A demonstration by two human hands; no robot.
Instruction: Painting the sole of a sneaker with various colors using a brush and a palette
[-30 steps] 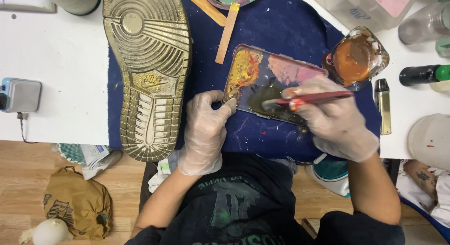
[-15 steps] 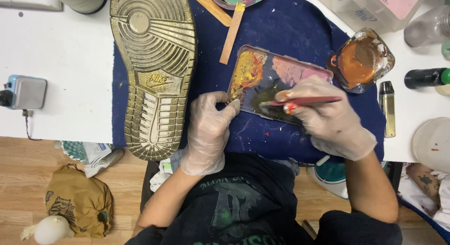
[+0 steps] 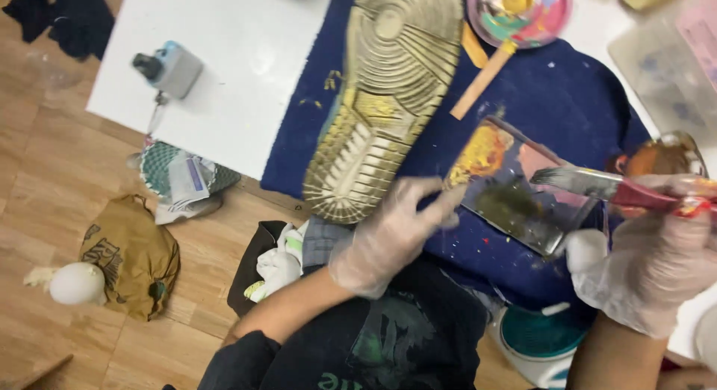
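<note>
Head view: the gloved left hand (image 3: 392, 237) rests loosely curled fingers on the paint-smeared palette (image 3: 515, 188) lying on the desk's blue cloth (image 3: 567, 99). The right hand (image 3: 657, 263) grips a red-handled brush (image 3: 605, 187) above it, beside the gold shoe sole (image 3: 385, 91).

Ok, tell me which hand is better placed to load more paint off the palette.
Right. The right hand already holds the brush, bristles just over the flat palette. The left hand is bare of tools, fingertips at the palette's near edge, probably best kept there to steady it.

A craft workspace: paint palette (image 3: 515, 188), gold-painted shoe sole (image 3: 381, 99), stained cloth (image 3: 567, 99).
</note>
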